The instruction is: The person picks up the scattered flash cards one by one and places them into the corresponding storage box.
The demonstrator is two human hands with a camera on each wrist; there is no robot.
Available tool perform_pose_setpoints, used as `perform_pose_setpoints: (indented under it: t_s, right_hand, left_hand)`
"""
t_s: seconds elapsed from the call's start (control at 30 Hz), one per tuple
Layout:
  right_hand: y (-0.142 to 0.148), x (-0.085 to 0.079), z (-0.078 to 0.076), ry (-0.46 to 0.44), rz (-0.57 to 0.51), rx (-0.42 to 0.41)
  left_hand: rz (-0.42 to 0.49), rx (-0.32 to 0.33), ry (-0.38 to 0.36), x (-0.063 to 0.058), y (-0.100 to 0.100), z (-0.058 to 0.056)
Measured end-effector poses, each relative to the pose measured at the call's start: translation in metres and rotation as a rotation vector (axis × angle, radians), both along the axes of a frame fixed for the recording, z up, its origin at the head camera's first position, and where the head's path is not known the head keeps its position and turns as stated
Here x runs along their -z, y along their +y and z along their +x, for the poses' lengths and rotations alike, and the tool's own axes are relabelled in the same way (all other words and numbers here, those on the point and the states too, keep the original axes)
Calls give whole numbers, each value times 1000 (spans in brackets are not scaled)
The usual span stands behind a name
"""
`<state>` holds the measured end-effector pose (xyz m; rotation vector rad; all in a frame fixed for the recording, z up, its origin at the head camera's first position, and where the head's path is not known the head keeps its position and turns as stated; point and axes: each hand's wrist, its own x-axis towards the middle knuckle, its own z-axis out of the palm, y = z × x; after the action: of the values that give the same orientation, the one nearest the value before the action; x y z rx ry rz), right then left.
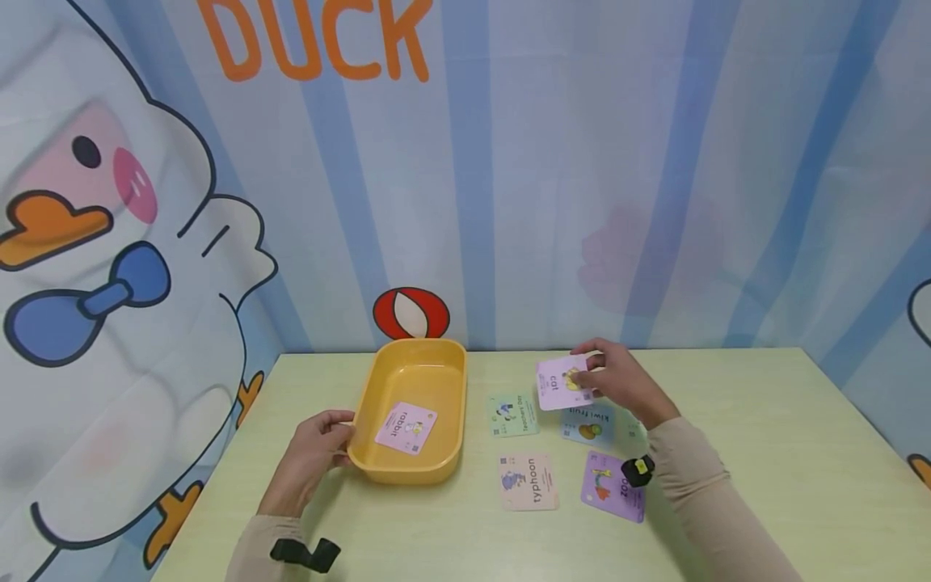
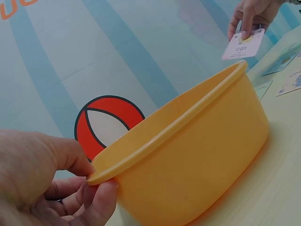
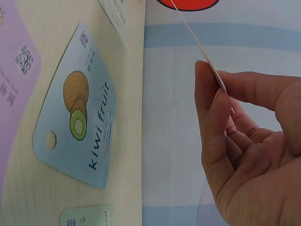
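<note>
My left hand [image 1: 314, 454] pinches the rim of a yellow plastic basin [image 1: 445, 469] at its near left side, thumb and fingers on either side of the edge in the left wrist view. Inside the basin lies a pink "rabbit" card [image 1: 406, 428]. My right hand [image 1: 624, 380] pinches a pink "cat" card [image 1: 556, 383] by its edge, raised above the table to the right of the basin. In the right wrist view that card shows nearly edge-on between thumb and fingers. Below it on the table is a blue "kiwi fruit" card [image 3: 79, 113].
Also on the table [image 1: 764, 469] are a green "Teachers' Day" card [image 1: 512, 415], a pale pink "typhoon" card [image 1: 528, 482] and a purple card [image 1: 609, 490] partly covered by the right wrist strap. Another green card [image 3: 89, 216] lies beyond the kiwi card. A printed curtain [image 1: 524, 162] hangs behind.
</note>
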<state>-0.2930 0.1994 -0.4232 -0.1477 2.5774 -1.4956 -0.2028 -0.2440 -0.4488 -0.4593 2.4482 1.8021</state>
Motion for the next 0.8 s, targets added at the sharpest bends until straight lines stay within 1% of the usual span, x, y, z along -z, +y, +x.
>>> perform_pose_setpoints:
  t_s: [0.27, 0.6, 0.8]
  right_hand:
    - [-10, -2, 2, -3, -28, -12]
    - [-22, -7, 4, 25, -51, -93]
    - [-30, -9, 5, 20, -41, -105]
  left_hand:
    - [3, -1, 5, 1, 0, 0]
    - [2, -3, 0, 0, 1, 0]
    - [3, -4, -2, 1, 1, 0]
